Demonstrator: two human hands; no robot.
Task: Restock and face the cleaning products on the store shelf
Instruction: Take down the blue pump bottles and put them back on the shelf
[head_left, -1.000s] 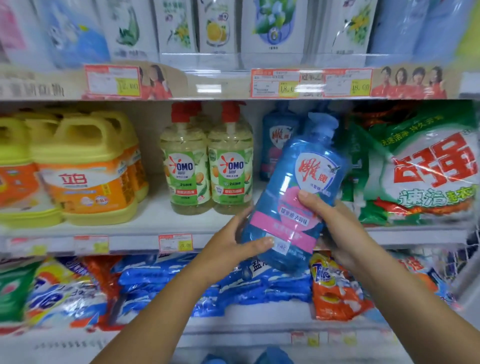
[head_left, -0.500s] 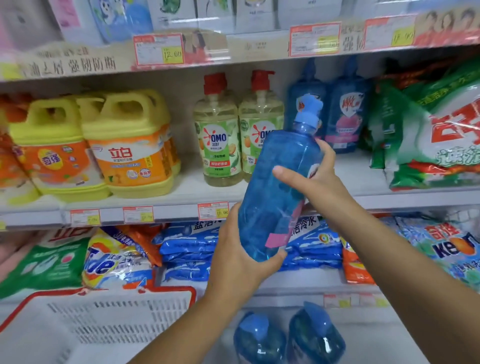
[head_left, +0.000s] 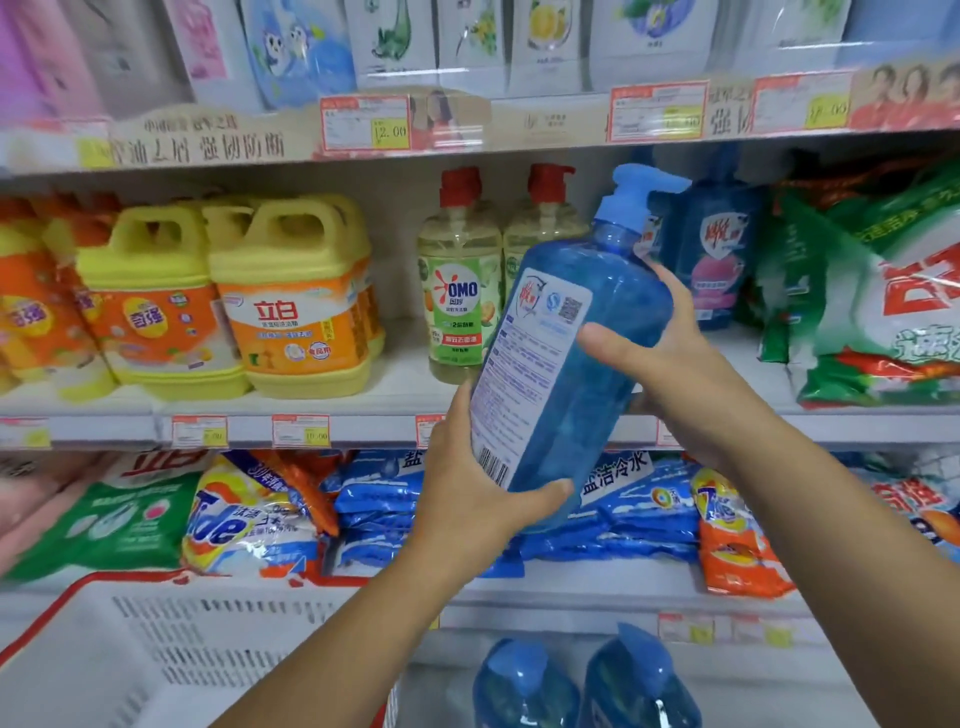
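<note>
While tilted top-right with its back label toward the camera, blue pump bottle (head_left: 582, 405) is held in mid-air in front of the middle shelf (head_left: 395, 389). Left hand (head_left: 467, 493) curls under its base; right hand (head_left: 675, 364) grips its side. Behind: OMO bottles (head_left: 457, 291), matching blue bottles (head_left: 719, 260). Yellow jugs (head_left: 296, 291) further left. White basket (head_left: 156, 649) lower left.
</note>
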